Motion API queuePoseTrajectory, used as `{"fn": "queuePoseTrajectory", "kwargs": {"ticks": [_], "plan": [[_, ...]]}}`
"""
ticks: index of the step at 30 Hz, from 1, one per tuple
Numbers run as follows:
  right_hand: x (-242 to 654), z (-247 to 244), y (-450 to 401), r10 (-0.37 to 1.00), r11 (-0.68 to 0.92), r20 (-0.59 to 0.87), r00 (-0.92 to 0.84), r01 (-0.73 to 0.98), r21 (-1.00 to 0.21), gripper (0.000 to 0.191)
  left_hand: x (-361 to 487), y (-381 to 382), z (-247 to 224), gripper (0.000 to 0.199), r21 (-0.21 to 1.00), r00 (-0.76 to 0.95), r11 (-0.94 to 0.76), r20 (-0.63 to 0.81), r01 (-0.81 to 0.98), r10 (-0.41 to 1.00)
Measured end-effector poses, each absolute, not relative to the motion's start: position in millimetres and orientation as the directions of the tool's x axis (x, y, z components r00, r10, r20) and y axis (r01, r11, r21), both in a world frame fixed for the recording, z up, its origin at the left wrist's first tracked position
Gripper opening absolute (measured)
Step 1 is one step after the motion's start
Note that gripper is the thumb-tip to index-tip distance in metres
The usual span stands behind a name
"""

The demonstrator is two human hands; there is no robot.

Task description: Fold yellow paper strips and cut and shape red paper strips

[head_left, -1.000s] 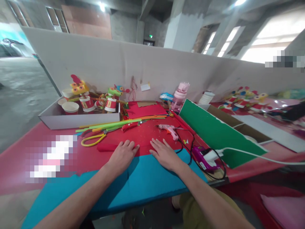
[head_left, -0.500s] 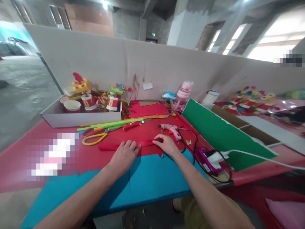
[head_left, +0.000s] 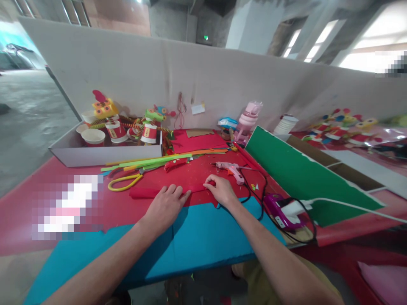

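Observation:
A long, narrow rolled or folded red sheet [head_left: 143, 193] lies across the table in front of me. Whether it is paper or cloth I cannot tell. My left hand [head_left: 167, 202] presses down on its middle, fingers curled over it and thumb pointing right along it. At its right end, my right hand [head_left: 218, 189] pinches the edge between thumb and forefinger. A pink glue gun [head_left: 231, 170] with a small red light lies just beyond my right hand. Yellow-handled scissors [head_left: 125, 182] rest beyond the sheet's left end.
Green and orange strips [head_left: 159, 160] lie behind the hands, near a red-handled tool [head_left: 176, 164]. A white box [head_left: 108, 156] holds paper cups and cup figures at back left. On the right stand a green-sided box [head_left: 295, 178] and a purple power strip [head_left: 281, 212] with cables.
The view has shifted slightly. My left thumb reaches a little farther right along the red sheet; my right hand still pinches its end.

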State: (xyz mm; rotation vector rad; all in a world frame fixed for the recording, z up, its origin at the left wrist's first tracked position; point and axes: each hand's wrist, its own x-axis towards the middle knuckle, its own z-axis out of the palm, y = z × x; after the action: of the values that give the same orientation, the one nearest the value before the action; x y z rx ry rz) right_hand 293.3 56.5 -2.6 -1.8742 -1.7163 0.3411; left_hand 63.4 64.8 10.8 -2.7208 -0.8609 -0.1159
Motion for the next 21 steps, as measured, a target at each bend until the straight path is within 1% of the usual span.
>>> {"fn": "queuePoseTrajectory", "kwargs": {"ticks": [8, 16, 21], "plan": [[294.0, -2.1, 61.7, 0.980, 0.005, 0.177, 0.096, 0.867, -0.499, 0.006, 64.4, 65.0, 11.1, 0.052, -0.275, 0.818, -0.772, 0.143, 0.573, 0.557], [294.5, -2.1, 60.0, 0.980, -0.017, 0.173, 0.102, 0.901, -0.434, 0.010, 67.0, 66.4, 13.4, 0.049, -0.231, 0.804, -0.771, 0.134, 0.594, 0.579], [294.4, -3.1, 58.4, 0.975, -0.046, 0.181, 0.130, 0.911, -0.409, 0.010, 67.8, 67.4, 13.6, 0.051, -0.222, 0.781, -0.750, 0.140, 0.623, 0.608]]}}
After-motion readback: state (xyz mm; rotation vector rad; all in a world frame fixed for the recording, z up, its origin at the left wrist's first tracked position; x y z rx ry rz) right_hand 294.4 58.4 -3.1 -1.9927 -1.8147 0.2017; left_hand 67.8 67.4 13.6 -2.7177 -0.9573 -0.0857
